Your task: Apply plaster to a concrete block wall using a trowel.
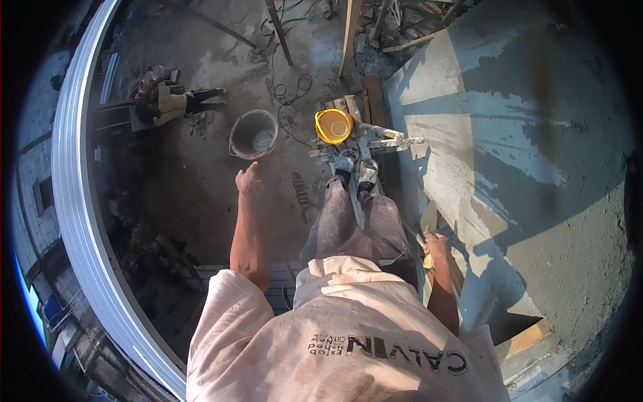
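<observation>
My left hand (248, 180) reaches out ahead on the left, fingers apart and one pointing forward. Just beyond its fingertips is a dark bucket (239, 139) with a wet grey inside; I cannot tell whether they touch. Low on the right, my right hand (438, 246) is closed round a trowel (429, 217), whose pointed blade stands out ahead of the fist beside the wall. The trowel's handle is mostly hidden. A yellow bucket (333, 126) with pale liquid in it stands on boards just past my feet.
Narrow planks (364, 149) bear my feet above a dirt floor. To the right rises a wall (495, 141) with patchy grey plaster. A white ribbed metal edge (70, 141) curves along the left. Timber posts (350, 37) stand ahead; another person (171, 102) bends down at far left.
</observation>
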A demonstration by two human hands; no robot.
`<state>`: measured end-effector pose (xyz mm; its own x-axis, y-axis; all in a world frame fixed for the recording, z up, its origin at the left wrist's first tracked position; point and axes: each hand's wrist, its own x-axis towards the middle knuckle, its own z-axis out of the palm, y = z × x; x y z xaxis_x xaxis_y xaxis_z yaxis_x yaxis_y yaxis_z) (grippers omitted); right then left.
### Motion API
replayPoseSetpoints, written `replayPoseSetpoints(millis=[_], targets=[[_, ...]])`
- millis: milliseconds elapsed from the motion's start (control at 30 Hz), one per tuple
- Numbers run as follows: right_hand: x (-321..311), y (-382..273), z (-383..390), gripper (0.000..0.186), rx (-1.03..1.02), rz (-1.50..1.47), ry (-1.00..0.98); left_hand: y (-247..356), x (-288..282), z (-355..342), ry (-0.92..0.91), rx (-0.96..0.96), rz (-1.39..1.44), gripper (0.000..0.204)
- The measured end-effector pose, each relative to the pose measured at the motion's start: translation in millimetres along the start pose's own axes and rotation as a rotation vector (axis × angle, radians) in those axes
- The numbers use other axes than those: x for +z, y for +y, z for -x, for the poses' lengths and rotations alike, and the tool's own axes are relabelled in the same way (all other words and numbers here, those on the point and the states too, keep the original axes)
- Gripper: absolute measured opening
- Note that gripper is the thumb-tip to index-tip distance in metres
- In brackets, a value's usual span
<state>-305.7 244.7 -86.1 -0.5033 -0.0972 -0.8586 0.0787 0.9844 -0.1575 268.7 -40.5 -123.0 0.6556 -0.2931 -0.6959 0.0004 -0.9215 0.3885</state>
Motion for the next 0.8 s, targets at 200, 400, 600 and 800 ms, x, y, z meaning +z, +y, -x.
replayPoseSetpoints(millis=[200,400,600,800], targets=[[34.2,58.7,-1.8,0.032,0.072,-0.072,0.004,-35.6,69.9,82.6,-0.608,0.121,-0.153,0.057],[66.1,141.8,-0.4,0.034,-0.183,-0.330,0.020,-48.9,119.9,99.1,-0.869,0.131,-0.385,0.052],[40.6,159.9,30.0,0.025,0.204,-0.148,0.063,14.5,135.9,74.0,-0.838,0.259,-0.517,0.033],[14.7,160.9,75.3,0.027,0.371,-0.436,0.155,101.6,137.0,49.5,-0.798,0.418,-0.787,0.033]])
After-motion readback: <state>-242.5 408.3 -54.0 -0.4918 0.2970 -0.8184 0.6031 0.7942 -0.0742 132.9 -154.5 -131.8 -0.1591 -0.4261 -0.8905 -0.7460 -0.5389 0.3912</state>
